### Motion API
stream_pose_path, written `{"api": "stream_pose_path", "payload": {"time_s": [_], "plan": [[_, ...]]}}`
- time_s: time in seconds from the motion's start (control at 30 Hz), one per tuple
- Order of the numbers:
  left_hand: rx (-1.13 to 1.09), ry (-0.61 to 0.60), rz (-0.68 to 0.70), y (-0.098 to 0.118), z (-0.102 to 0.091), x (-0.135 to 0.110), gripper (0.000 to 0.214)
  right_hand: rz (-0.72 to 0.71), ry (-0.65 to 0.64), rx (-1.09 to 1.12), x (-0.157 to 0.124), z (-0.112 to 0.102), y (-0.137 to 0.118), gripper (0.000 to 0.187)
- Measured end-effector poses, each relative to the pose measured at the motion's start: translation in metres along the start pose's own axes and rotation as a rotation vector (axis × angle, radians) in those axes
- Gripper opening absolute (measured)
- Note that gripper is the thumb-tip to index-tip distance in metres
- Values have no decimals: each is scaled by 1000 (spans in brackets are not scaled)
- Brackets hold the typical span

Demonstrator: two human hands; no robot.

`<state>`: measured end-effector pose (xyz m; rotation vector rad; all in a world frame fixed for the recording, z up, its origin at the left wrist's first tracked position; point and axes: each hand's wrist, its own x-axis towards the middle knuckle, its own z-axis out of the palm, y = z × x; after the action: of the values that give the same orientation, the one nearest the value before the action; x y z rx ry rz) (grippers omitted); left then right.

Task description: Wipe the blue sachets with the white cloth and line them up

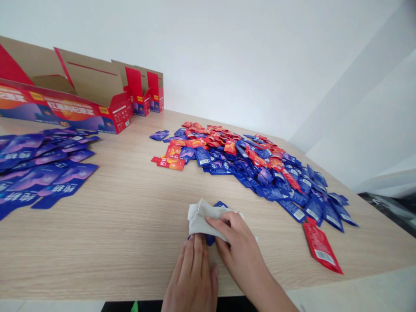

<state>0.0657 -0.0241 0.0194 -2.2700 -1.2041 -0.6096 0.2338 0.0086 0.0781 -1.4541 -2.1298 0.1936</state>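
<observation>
Near the table's front edge, a blue pouch (210,239) lies mostly hidden under a folded white cloth (203,220). My right hand (238,242) grips the cloth between thumb and fingers and presses it on the pouch. Flat beside it, my left hand (194,268) has its fingers stretched forward, with the fingertips at the pouch's near edge, partly under the cloth. A large heap of blue pouches (250,177) mixed with red pouches (224,138) spreads beyond my hands to the right. One red pouch (321,247) lies apart, barcode side up.
Rows of blue pouches (53,180) overlap on the left of the table (130,242). Behind them stand open red cardboard boxes (97,115), with narrower boxes (143,102) next to them. A white wall (227,60) bounds the back. Something black (390,212) sits at the far right.
</observation>
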Motion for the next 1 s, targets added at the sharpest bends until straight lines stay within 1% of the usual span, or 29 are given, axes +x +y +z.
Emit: {"api": "stream_pose_path", "payload": {"time_s": [0.1,0.23,0.33,0.4,0.5,0.6,0.67,0.73,0.83,0.93,1.0], "plan": [[22,18,-5,0,1,2,52,59,45,-49,2,-8,21,42],[41,42,9,0,5,0,53,160,109,-186,7,-21,48,35],[38,57,10,1,7,-1,54,242,144,-181,9,-28,56,33],[38,59,5,2,7,-1,55,251,179,-93,10,-30,49,33],[26,34,-49,5,7,-1,53,181,209,53,9,-23,21,35],[-1,45,-52,6,10,-4,49,79,124,132,5,-8,-7,40],[-8,66,-35,6,14,-9,46,38,59,131,3,-1,-18,44],[-3,93,-18,5,16,-12,42,31,17,121,2,-1,-22,51],[-4,110,-48,7,15,-11,41,47,-61,136,2,-10,-21,58],[-2,77,-170,13,8,-6,39,42,-95,153,1,-18,-20,54],[17,64,-190,18,5,-4,36,3,-84,169,0,-16,-20,49]]}}
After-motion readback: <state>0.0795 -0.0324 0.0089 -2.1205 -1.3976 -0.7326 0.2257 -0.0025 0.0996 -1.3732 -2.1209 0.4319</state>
